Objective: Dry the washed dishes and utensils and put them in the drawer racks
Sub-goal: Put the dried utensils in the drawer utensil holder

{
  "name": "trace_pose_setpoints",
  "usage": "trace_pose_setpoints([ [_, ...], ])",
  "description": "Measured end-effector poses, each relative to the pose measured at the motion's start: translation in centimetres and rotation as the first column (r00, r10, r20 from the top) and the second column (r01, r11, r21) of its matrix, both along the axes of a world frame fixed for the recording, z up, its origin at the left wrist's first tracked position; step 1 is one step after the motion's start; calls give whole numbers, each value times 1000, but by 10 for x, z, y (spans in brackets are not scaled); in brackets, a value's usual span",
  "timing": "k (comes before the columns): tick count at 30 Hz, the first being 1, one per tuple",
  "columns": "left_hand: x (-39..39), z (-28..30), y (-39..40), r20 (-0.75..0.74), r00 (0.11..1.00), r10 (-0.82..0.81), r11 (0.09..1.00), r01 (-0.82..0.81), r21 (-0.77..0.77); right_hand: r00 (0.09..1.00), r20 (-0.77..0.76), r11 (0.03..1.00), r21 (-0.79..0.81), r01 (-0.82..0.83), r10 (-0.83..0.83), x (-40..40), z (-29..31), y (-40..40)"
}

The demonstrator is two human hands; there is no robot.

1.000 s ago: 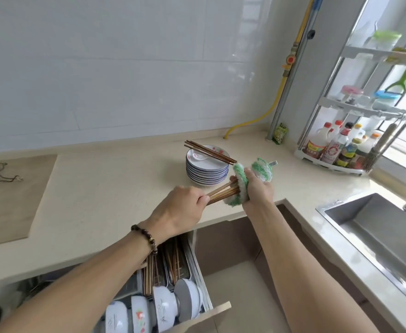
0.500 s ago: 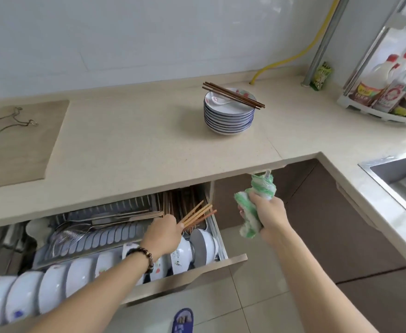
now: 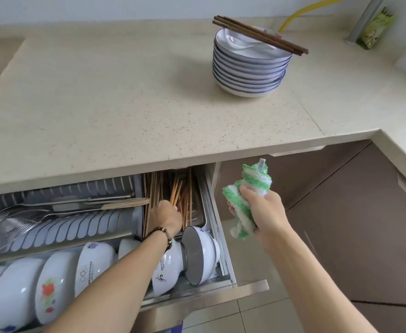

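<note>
My left hand point(image 3: 166, 216) reaches into the chopstick tray point(image 3: 203, 218) at the right end of the open drawer rack point(image 3: 243, 288) and holds a bundle of light wooden chopsticks point(image 3: 176, 191), their tips pointing to the back of the tray. My right hand point(image 3: 263, 207) grips a crumpled green and white cloth point(image 3: 241, 204) in the air, right of the drawer. On the counter stands a stack of blue-rimmed plates point(image 3: 249, 73) with dark chopsticks point(image 3: 259, 34) and a white spoon on top.
White bowls point(image 3: 53, 282) stand on edge along the drawer's front row. A metal strainer point(image 3: 7, 224) and ladles lie on the grey plate rack point(image 3: 72, 227) behind them. The beige counter point(image 3: 125, 104) overhangs the drawer. A brown cabinet door point(image 3: 353, 224) stands at right.
My left hand has carried the chopsticks from counter height down into the drawer's chopstick tray. My right hand has come off the chopsticks with the cloth and dropped beside the drawer.
</note>
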State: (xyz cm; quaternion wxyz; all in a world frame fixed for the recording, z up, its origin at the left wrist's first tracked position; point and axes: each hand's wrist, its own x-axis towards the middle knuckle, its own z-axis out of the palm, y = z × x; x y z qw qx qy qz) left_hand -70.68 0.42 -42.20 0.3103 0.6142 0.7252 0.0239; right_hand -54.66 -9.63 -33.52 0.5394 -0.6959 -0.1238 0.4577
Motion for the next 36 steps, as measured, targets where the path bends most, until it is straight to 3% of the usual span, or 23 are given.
trace_pose_setpoints([
  [5,11,-37,13,-89,984,-157,983,165,82,999,20,999,-4,-47,47,7,-26,7],
  [9,21,-56,17,-150,943,-295,951,306,51,997,52,999,-11,-51,52,14,-43,9],
  [13,29,-65,21,-151,937,-315,949,313,-35,998,36,999,-2,-52,52,18,-45,5],
  [16,28,-58,11,-181,936,-303,945,319,66,995,-42,996,2,-93,93,12,-36,-2],
  [18,28,-41,-2,-56,952,-300,927,305,220,990,-84,993,32,-112,114,8,-26,-5],
  [20,30,-6,-17,274,933,-235,952,165,258,988,-100,991,62,-115,121,6,-13,-7],
  [22,33,35,-30,620,779,-94,992,19,127,983,-115,987,82,-136,145,2,4,-10],
  [24,33,78,-37,778,626,-45,996,86,-12,970,-160,979,122,-162,181,-2,28,-14],
  [26,34,111,-39,805,586,-97,981,193,-22,953,-214,966,189,-175,215,-5,49,-16],
  [29,35,154,-36,791,596,-137,973,232,-7,941,-240,952,250,-176,237,-4,85,-23],
  [31,38,180,-32,780,607,-150,979,204,29,966,-154,963,209,-172,206,-1,101,-27],
  [34,46,219,-23,783,598,-171,984,148,102,983,127,985,97,-146,133,13,126,-35],
  [36,53,243,-16,788,579,-209,976,174,131,974,161,976,122,-182,162,23,145,-40],
])
